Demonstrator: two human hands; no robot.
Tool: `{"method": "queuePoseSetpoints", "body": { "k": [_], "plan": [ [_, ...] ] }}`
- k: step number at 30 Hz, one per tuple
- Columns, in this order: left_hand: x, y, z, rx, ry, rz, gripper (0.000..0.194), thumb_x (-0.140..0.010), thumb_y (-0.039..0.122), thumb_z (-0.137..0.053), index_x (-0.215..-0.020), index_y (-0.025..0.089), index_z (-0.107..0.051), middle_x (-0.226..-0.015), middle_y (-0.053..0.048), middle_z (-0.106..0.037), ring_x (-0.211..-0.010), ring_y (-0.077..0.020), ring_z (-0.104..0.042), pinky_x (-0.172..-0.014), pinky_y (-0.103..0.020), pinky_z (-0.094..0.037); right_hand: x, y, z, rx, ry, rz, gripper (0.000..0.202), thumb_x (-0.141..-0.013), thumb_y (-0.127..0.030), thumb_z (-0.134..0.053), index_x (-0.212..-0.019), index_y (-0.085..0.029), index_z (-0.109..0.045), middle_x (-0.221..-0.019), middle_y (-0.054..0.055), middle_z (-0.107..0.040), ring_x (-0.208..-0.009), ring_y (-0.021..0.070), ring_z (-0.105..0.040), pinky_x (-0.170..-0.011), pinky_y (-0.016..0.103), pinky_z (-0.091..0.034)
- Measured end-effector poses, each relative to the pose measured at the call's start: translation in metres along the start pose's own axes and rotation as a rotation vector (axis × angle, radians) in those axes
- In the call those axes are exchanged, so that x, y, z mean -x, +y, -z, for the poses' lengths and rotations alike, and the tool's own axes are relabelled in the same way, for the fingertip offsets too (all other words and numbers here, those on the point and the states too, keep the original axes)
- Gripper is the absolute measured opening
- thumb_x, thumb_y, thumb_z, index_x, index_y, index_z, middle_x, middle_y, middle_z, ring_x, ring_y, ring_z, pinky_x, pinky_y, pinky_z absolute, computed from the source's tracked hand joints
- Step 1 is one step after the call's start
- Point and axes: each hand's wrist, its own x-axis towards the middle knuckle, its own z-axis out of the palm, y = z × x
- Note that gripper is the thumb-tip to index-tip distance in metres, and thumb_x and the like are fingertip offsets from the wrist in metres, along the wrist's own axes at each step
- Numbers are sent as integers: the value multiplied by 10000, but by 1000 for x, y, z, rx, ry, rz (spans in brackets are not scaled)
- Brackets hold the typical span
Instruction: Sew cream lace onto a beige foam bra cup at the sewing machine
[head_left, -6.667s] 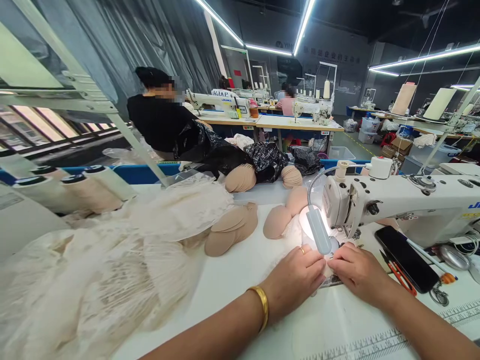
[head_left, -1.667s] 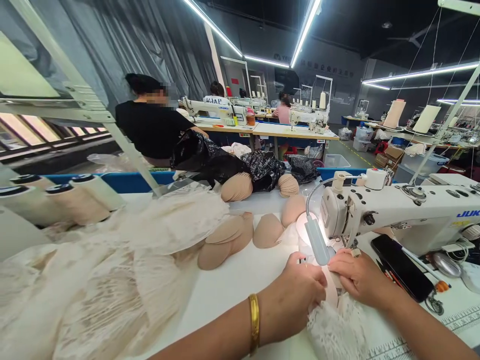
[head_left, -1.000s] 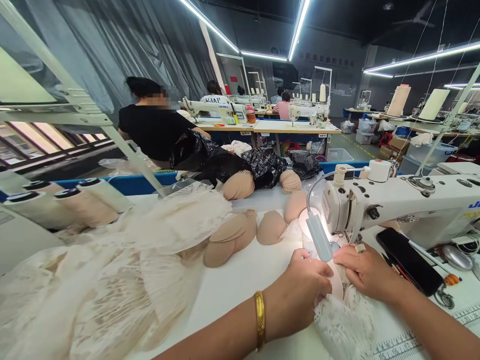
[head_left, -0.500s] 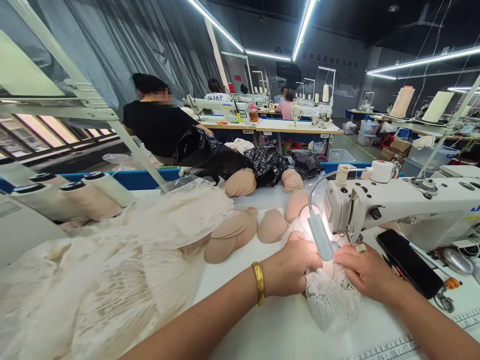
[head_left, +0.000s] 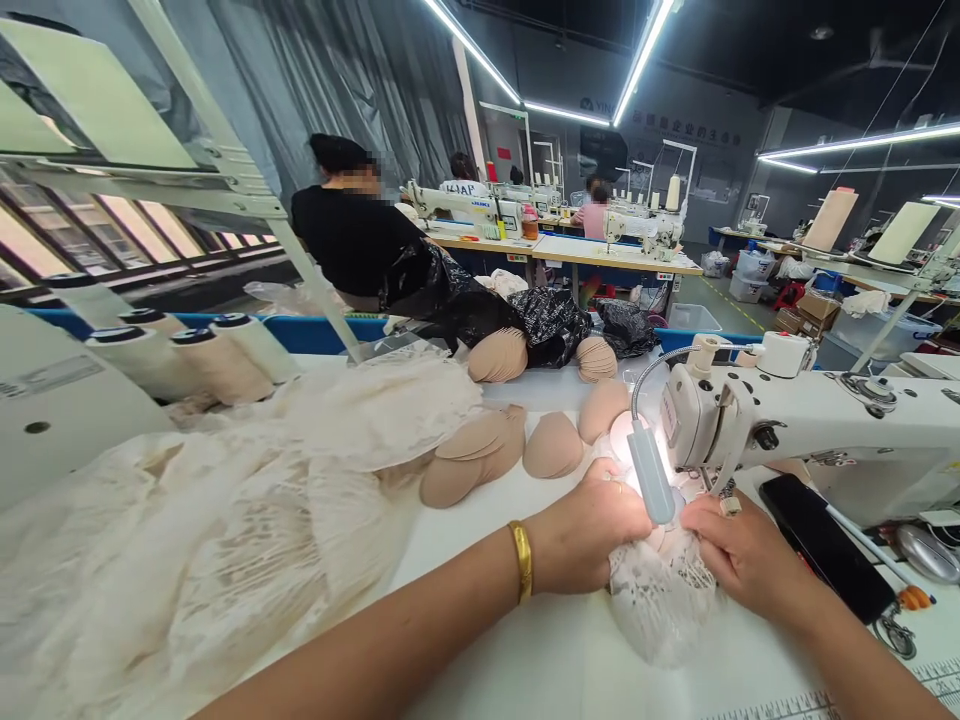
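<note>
White lace fabric (head_left: 660, 590) lies bunched under the head of the sewing machine (head_left: 810, 410), and its lower part spreads towards me. My left hand (head_left: 600, 530), with a gold bangle at the wrist, grips the fabric's left side. On the right side my right hand (head_left: 739, 540) pinches the same fabric beside the presser area. A grey lamp (head_left: 651, 472) on a bent neck hangs between both hands, lighting the fabric and hiding part of it. Beige oval pads (head_left: 553, 446) rest on the table left of the machine.
A large heap of white lace (head_left: 247, 520) covers the left side. Thread cones (head_left: 225, 365) stand behind it. A black phone (head_left: 829, 545) and a ruler strip (head_left: 832, 705) lie at the right. Beyond black plastic bags (head_left: 551, 325), a person in black (head_left: 349, 235) sits.
The camera view has turned slightly left, so the surroundings appear shifted to the right. Both hands still hold the lace, with little movement relative to the machine.
</note>
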Motion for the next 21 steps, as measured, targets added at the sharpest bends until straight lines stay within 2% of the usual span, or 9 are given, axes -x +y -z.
{"method": "queuePoseSetpoints", "body": {
  "k": [4,8,12,16,21],
  "plan": [
    [-4,-6,-2,46,44,13,182,-714,123,-650,-870,211,-685,-793,-37,-669,-855,-262,-595,-946,-465,-369,-2,-3,6,-21,76,-33,291,-960,-61,-451,-1095,-248,-628,-725,22,-633,-749,251,-597,-774,412,-542],
    [-7,-13,-3,69,37,22,130,-757,147,-636,-854,215,-689,-779,-37,-656,-841,-254,-580,-940,-459,-380,-4,-2,8,-131,109,-127,234,-988,-98,-470,-1091,-227,-636,-1013,98,-700,-1007,290,-669,-771,388,-574],
    [-7,-15,-5,76,47,20,96,-791,152,-610,-832,218,-665,-784,-33,-659,-827,-243,-582,-946,-450,-386,-3,2,6,-185,75,-207,226,-984,-115,-469,-1088,-235,-630,-1082,109,-683,-1147,315,-660,-820,398,-593],
    [-7,-13,-6,87,49,1,92,-795,149,-617,-849,213,-653,-827,-33,-680,-846,-239,-594,-960,-440,-388,-3,2,6,-208,90,-191,221,-997,-128,-461,-1096,-249,-617,-1099,93,-679,-1134,299,-667,-806,383,-586],
    [-5,-13,-5,92,37,11,115,-795,133,-633,-865,222,-653,-822,-16,-678,-848,-238,-595,-952,-435,-381,-4,-1,5,-222,139,-185,214,-986,-113,-465,-1070,-246,-611,-1058,81,-690,-1018,271,-694,-703,345,-556]
  ]
}}
